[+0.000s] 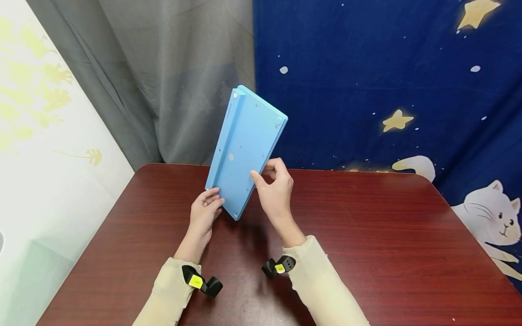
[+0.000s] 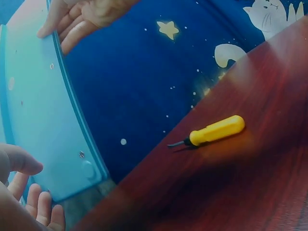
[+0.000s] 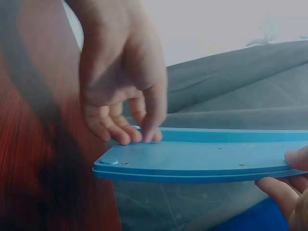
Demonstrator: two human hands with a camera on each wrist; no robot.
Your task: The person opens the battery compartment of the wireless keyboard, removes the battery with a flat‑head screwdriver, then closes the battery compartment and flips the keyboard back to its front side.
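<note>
A light-blue keyboard (image 1: 240, 149) stands tilted above the table, its underside with small screws and round feet towards me. On its right long edge my right hand (image 1: 276, 190) grips, the thumb over the underside and the fingers behind. My left hand (image 1: 201, 215) is at the lower left corner, fingertips on the end of the raised ridge. From the right wrist view, the left hand's fingertips (image 3: 151, 136) meet at that corner. The keys' side faces away, hidden. In the left wrist view, a yellow-handled screwdriver (image 2: 219, 131) with a dark shaft lies on the table.
The dark red wooden table (image 1: 387, 235) reaches back to a grey curtain (image 1: 195, 68) and a blue curtain with stars (image 1: 346, 90). At the left is a white wall (image 1: 49, 158) with yellow leaf prints. Each sleeve carries a black wrist camera (image 1: 201, 280).
</note>
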